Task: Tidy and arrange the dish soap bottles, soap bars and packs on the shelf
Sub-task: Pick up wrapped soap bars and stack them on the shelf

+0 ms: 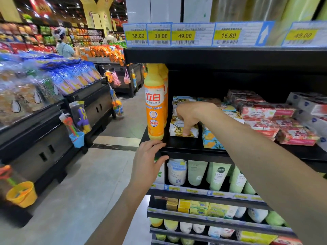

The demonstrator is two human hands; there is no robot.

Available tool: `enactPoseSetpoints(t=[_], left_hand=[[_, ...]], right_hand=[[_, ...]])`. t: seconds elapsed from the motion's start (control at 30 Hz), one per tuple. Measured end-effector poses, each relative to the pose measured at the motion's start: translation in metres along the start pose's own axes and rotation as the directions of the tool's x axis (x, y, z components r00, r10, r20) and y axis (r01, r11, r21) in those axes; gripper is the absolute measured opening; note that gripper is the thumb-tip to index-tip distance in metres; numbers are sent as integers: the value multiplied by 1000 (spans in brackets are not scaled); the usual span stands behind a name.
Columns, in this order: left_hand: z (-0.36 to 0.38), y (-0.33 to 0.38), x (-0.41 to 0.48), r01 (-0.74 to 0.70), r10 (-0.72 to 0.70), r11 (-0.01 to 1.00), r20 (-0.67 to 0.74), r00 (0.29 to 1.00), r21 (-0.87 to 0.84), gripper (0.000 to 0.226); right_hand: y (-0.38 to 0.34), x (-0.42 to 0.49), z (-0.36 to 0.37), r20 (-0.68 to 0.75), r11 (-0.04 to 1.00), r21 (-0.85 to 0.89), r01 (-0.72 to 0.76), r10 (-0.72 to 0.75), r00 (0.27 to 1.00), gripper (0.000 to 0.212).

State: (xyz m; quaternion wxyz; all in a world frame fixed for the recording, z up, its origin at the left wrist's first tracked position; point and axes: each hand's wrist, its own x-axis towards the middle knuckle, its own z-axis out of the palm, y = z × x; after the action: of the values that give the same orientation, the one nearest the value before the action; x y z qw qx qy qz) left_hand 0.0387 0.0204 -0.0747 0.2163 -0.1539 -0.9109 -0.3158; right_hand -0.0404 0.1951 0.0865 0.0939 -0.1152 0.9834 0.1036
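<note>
Supermarket aisle, pale grey tile floor (99, 174) w/ a dark stripe (113, 146) across it. Black display bins (44, 138) on my L, bagged snacks (70, 75) piled on top, blue toy bucket (77, 139) hung off the front. Yellow pillar (96, 15) under dark ceiling (67, 4) at back. Another shopper (64, 45) stands by the snack wall (85, 34).

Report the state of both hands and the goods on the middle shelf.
Dish soap bottle, upright at the left end.
Floral soap pack, lying flat, gripped by right hand.
Left hand, holds the shelf edge.
Red soap packs, stacked flat.
Blue pack, lying flat at front.
</note>
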Motion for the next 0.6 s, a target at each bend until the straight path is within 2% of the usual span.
enactPoseSetpoints(t=[0.27, 0.37, 0.4, 0.5, 0.6], left_hand=[[2, -1, 0, 7, -7, 1000, 0, 1000, 0, 45], [2, 0, 0, 4, -4, 1000, -3, 1000, -6, 45], [2, 0, 0, 3, -3, 1000, -3, 1000, -9, 45], [1, 1, 0, 16, -16, 1000, 0, 1000, -19, 45], [0, 1, 0, 7, -8, 1000, -7, 1000, -30, 44]], right_hand=[[-4, -2, 1, 28, 1000, -15, 7, -6, 1000, 61], [-5, -5, 0, 26, 999, -37, 27, -26, 999, 48], [-5, -7, 0, 15, 999, -26, 38, -38, 999, 44], [-2, -20, -4, -30, 997, 19, 78, -78, 997, 65], [0, -40, -9, -128, 993, 45, 108, -101, 987, 62]])
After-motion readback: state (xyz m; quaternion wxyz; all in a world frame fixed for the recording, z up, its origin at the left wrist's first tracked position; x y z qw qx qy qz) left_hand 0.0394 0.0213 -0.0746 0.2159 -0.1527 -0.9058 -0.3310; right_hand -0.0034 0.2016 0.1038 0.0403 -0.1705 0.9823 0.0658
